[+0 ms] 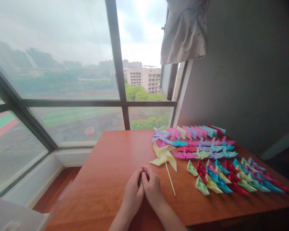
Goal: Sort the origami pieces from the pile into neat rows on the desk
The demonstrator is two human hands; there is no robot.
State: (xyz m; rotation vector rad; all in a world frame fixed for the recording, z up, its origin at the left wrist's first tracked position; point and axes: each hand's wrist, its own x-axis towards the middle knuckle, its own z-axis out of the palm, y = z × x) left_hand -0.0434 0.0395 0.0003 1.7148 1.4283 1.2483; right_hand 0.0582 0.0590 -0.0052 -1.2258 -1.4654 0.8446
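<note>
FYI your L hand [133,189] & R hand [153,187] rest w/ fingers together, nothing visible in them, yellow folded-paper pinwheel [161,158] just beyond R hand on reddish-brown wooden tabletop [103,166], so a careless R swing could snag its thin pale-yellow stick [170,177] & crease it.

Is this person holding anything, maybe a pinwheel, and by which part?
No held thing shows: the left hand and right hand touch at the fingers, apart from the pinwheels. Whether something small hides inside their clasp cannot be told.
</note>
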